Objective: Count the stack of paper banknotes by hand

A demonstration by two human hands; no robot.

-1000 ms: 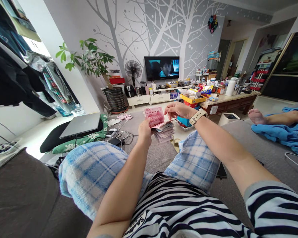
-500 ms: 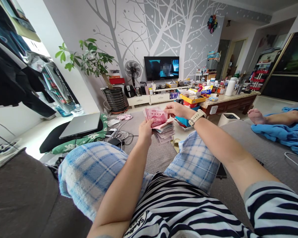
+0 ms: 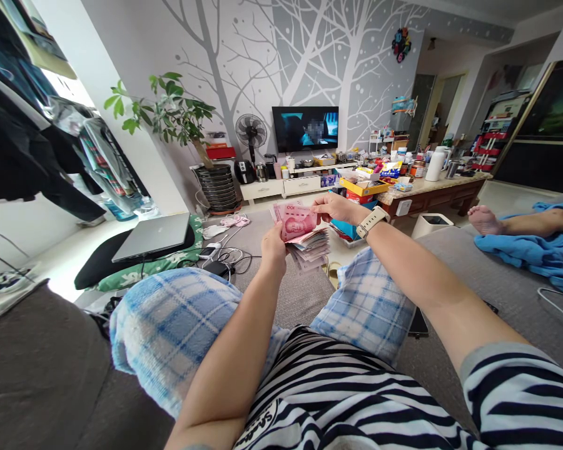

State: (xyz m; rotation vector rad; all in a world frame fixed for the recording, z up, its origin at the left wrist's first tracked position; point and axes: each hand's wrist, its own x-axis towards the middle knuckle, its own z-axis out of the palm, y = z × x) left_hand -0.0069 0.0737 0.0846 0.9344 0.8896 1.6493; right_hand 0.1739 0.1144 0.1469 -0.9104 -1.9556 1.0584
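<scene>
Pink and pale banknotes [image 3: 308, 247] are folded over in a thick, fanned stack, held by my left hand [image 3: 274, 249] with its thumb on their left edge. A pink note [image 3: 296, 222] with a printed portrait faces me at the top. My right hand [image 3: 333, 207], wearing a light watch at the wrist, pinches the upper right corner of the pink notes. The stack hangs in the air above the grey sofa, between my knees. The fingers behind the notes are partly hidden.
A closed laptop [image 3: 152, 237] lies at the left near tangled cables [image 3: 228, 256]. Ahead at right stands a cluttered table [image 3: 425, 184]. Another person's bare foot [image 3: 484, 220] rests on the sofa by a blue cloth [image 3: 530, 253]. A dark phone [image 3: 418, 324] lies beside my right thigh.
My left thumb has shifted from the front of the pink note to its left edge, so more of the portrait shows. My right hand has barely moved.
</scene>
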